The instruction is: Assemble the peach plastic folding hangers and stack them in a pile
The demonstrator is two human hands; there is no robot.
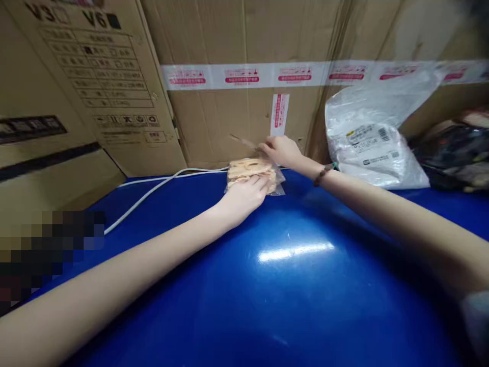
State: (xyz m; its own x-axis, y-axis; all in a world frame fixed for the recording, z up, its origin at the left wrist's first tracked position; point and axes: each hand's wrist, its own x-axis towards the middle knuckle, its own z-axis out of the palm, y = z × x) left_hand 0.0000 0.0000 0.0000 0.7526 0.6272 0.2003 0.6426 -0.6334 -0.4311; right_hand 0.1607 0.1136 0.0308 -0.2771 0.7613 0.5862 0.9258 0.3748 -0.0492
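Note:
A clear plastic bag (280, 184) filled with several pale beige pieces (248, 167) lies at the back of the blue surface, close against a cardboard box. My left hand (244, 199) is at the front of the bag, its fingers bent over the pieces and holding them through the film. Above it, my right hand (280, 150) pinches the upper part of the bag, where a thin clear flap sticks up to the left. The exact kind of the beige pieces cannot be made out. A dark bead bracelet (323, 175) is on my right wrist.
Cardboard boxes (214, 30) wall off the back and left. A white plastic package (376, 153) with a printed label leans at the right, beside dark wrapped items (454, 150). White cables (153, 189) run along the left of the glossy blue surface (298, 300).

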